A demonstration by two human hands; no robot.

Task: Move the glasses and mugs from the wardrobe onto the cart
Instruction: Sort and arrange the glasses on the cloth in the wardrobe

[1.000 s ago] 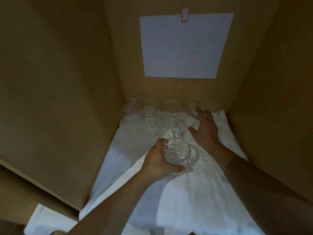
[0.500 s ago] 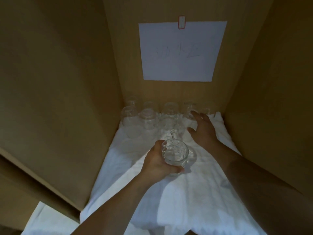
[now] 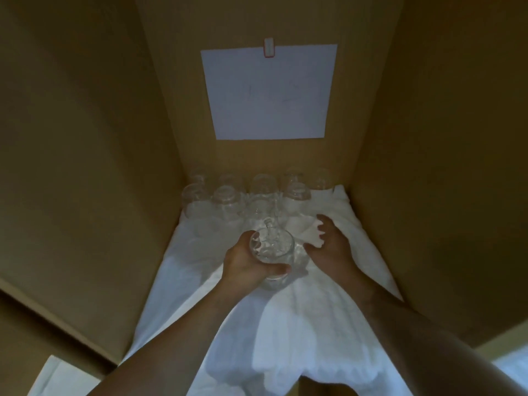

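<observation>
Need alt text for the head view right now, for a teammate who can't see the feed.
Inside a wooden wardrobe, the left hand grips a clear glass mug above a white cloth, while the right hand, fingers curled, is beside it, with no glass visibly in it. More clear glasses stand in rows at the back, under a paper sheet clipped to the rear wall.

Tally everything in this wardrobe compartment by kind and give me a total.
Glass mug, held by the left hand: 1
Clear glasses standing at the back: 9 (dim and overlapping, so approximate)
White cloth lining the shelf: 1
Paper sheet clipped to the back wall: 1
Total: 12
</observation>
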